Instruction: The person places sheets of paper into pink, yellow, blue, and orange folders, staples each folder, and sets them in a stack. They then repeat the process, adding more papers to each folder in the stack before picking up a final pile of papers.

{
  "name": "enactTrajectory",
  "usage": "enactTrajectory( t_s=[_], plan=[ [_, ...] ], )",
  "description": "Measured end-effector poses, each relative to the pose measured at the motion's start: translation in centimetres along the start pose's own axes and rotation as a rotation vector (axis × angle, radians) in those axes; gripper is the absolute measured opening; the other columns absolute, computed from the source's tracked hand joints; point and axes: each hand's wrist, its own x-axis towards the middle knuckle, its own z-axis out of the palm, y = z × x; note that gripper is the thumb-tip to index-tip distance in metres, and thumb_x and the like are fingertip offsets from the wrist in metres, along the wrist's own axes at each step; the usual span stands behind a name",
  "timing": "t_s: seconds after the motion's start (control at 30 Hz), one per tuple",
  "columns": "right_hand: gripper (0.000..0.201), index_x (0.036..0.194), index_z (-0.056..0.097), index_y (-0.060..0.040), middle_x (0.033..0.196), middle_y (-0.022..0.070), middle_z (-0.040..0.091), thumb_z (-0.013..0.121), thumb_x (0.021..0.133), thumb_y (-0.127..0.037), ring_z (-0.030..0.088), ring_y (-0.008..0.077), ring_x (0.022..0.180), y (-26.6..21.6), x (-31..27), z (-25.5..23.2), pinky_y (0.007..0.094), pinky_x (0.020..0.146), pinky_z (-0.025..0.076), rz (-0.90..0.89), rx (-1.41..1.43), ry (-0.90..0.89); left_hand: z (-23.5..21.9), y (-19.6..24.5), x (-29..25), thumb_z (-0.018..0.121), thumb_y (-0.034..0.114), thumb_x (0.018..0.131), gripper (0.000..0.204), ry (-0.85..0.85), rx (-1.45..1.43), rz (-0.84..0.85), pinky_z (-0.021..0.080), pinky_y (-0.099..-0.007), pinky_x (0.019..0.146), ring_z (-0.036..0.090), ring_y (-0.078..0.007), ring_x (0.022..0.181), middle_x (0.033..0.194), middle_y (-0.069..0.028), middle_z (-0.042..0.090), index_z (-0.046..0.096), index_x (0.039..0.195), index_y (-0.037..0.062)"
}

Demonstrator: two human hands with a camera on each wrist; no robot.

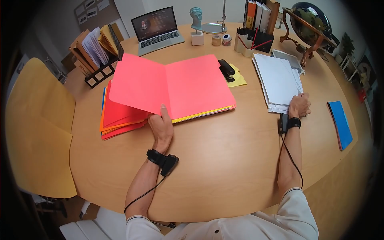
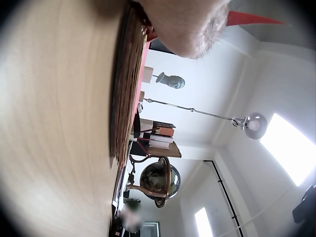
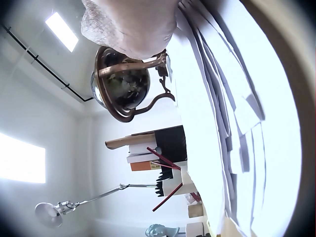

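A pink file folder (image 1: pixel 200 86) lies spread open on a stack of folders, its left flap raised and tilted. My left hand (image 1: pixel 162 127) pinches the flap's lower edge near the fold, thumb on top. Under that flap, red and orange folders (image 1: pixel 122 120) fan out to the left. On the right, my right hand (image 1: pixel 300 105) grips the near right corner of a pile of white papers (image 1: pixel 276 78), with its fingers curled. In the right wrist view the sheets (image 3: pixel 217 123) show as uneven layers with some bent edges.
A black stapler (image 1: pixel 226 70) on yellow paper sits behind the pink folder. A blue booklet (image 1: pixel 340 124) lies near the table's right edge. Along the back stand a file rack (image 1: pixel 105 74), a laptop (image 1: pixel 158 30), a bust (image 1: pixel 196 19), a pen holder (image 1: pixel 244 43) and a globe (image 1: pixel 310 24).
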Motion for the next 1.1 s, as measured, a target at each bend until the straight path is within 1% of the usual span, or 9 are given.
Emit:
enactTrajectory(
  t_s=[0.27,0.33,0.43,0.47,0.53,0.63,0.77,1.03,1.1],
  plan=[
    [0.027,0.116,0.066,-0.0113,0.115,0.0191,0.069,0.060,0.091,-0.020,0.062,0.0357,0.112,-0.3,-0.5,-0.6,0.0502,0.095,0.043,-0.029,0.039,0.022,0.0,0.4,-0.1,0.047,0.029,0.109,0.047,0.074,0.013,-0.050,0.039,-0.0462,0.057,0.045,-0.0296,0.052,0.057,-0.0180,0.048,0.058,0.082,-0.0081],
    [0.031,0.119,0.064,-0.0099,0.115,0.0172,0.068,0.060,0.089,-0.017,0.060,0.0349,0.115,-0.1,-0.5,0.0,0.0506,0.095,0.043,-0.094,0.050,0.117,0.2,0.3,0.0,0.047,0.034,0.110,0.046,0.137,-0.086,0.047,0.048,-0.0372,0.072,0.057,-0.0207,0.072,0.075,-0.0134,0.063,0.063,0.100,-0.0082],
    [0.038,0.121,0.061,-0.0078,0.112,0.0127,0.067,0.059,0.083,-0.012,0.057,0.0333,0.116,-0.7,-0.5,0.1,0.0519,0.094,0.043,-0.182,0.026,0.302,0.5,-1.1,0.3,0.047,0.030,0.110,0.041,0.131,-0.129,0.085,0.048,-0.0345,0.085,0.062,-0.0225,0.091,0.099,-0.0154,0.067,0.062,0.114,-0.0085],
    [0.036,0.118,0.061,-0.0075,0.110,0.0120,0.067,0.060,0.082,-0.011,0.058,0.0332,0.114,-1.2,-0.5,0.0,0.0516,0.094,0.042,-0.253,0.101,0.375,0.3,-0.6,0.3,0.047,0.030,0.110,0.041,0.131,-0.129,0.086,0.048,-0.0345,0.085,0.062,-0.0225,0.091,0.099,-0.0154,0.067,0.062,0.114,-0.0085],
    [0.034,0.115,0.062,-0.0073,0.109,0.0113,0.066,0.061,0.081,-0.009,0.058,0.0331,0.112,-2.2,-0.7,-0.3,0.0513,0.094,0.042,-0.324,0.177,0.449,-0.1,0.3,0.2,0.051,0.026,0.109,0.041,0.097,-0.191,0.093,0.045,-0.0367,0.102,0.058,-0.0294,0.121,0.129,-0.0193,0.060,0.062,0.124,-0.0095],
    [0.026,0.106,0.065,-0.0059,0.104,0.0126,0.066,0.063,0.080,-0.004,0.061,0.0324,0.102,-3.9,-1.4,-0.7,0.0463,0.089,0.046,-0.530,0.395,0.460,0.4,-1.1,0.5,0.055,0.023,0.107,0.037,0.105,-0.173,0.104,0.045,-0.0371,0.104,0.056,-0.0292,0.123,0.133,-0.0178,0.057,0.062,0.129,-0.0063],
    [0.007,0.092,0.066,-0.0008,0.084,0.0122,0.067,0.065,0.086,0.002,0.063,0.0232,0.069,-7.7,-4.6,-2.1,0.0343,0.065,0.051,-0.664,0.879,0.175,0.1,-0.6,0.5,0.062,0.019,0.103,0.034,0.089,-0.189,0.114,0.044,-0.0358,0.105,0.056,-0.0277,0.124,0.132,-0.0173,0.057,0.064,0.130,-0.0012],
    [0.014,0.095,0.070,0.0018,0.079,0.0119,0.072,0.068,0.092,-0.012,0.066,0.0157,0.069,-10.7,-14.9,-0.9,0.0320,0.066,0.053,-0.490,1.073,-0.797,-0.5,1.4,0.0,0.084,0.019,0.083,0.052,-0.052,-0.136,0.226,0.042,-0.0398,0.109,0.054,-0.0296,0.128,0.133,-0.0175,0.058,0.065,0.126,-0.0018],
    [0.020,0.093,0.071,0.0014,0.078,0.0128,0.072,0.069,0.093,-0.018,0.067,0.0188,0.068,-11.1,-16.0,-2.1,0.0336,0.066,0.052,-0.569,1.004,-0.782,-0.7,1.9,-0.1,0.085,0.020,0.083,0.053,-0.088,-0.189,0.225,0.042,-0.0398,0.109,0.054,-0.0293,0.129,0.134,-0.0184,0.058,0.064,0.127,-0.0025]
  ],
)
